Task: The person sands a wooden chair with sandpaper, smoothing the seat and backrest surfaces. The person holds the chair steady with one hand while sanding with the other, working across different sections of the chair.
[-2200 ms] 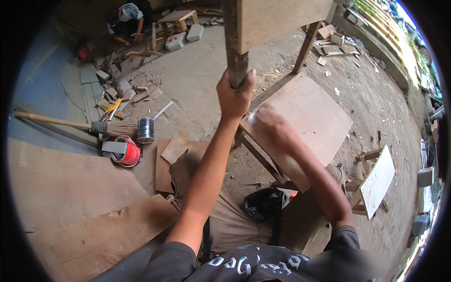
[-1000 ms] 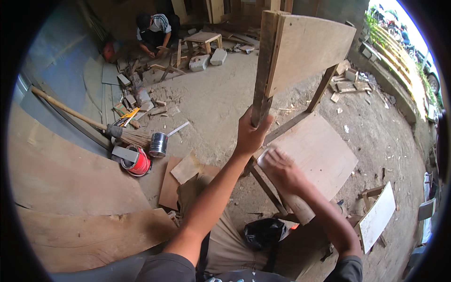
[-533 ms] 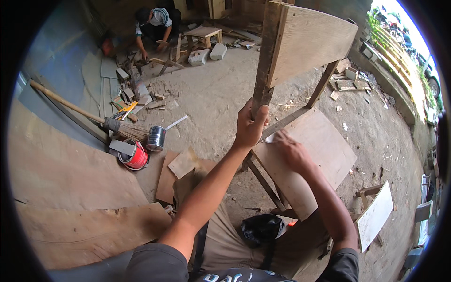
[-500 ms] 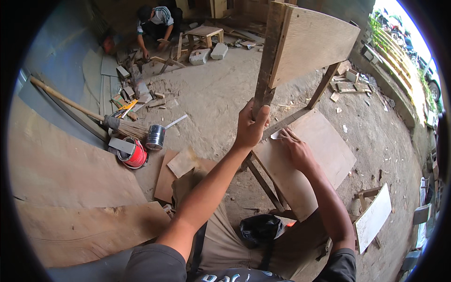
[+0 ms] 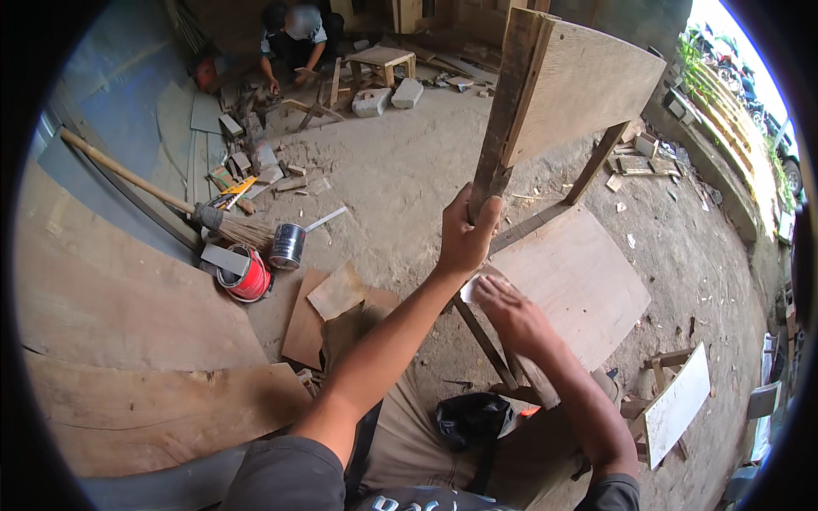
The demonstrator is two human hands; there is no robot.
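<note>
Right hand (image 5: 520, 319) and its white sheet (image 5: 469, 289) have slid from near the back edge of the seat (image 5: 588, 285) to its left corner. Fingers stretched flat over the sheet, probably to spread pressure; can't tell if they pinch it too. Left hand (image 5: 467, 240) wrapped round the back post (image 5: 506, 111), above the seat, likely to keep the chair (image 5: 538, 226) from shifting. Panel (image 5: 588, 89) up behind the seat. Red bucket (image 5: 247, 278) left of the seat, white-topped stool (image 5: 679, 410) right.

Seat (image 5: 588, 281): smooth matt plywood; chair post (image 5: 505, 102): rough wood; can (image 5: 288, 245): shiny metal.
</note>
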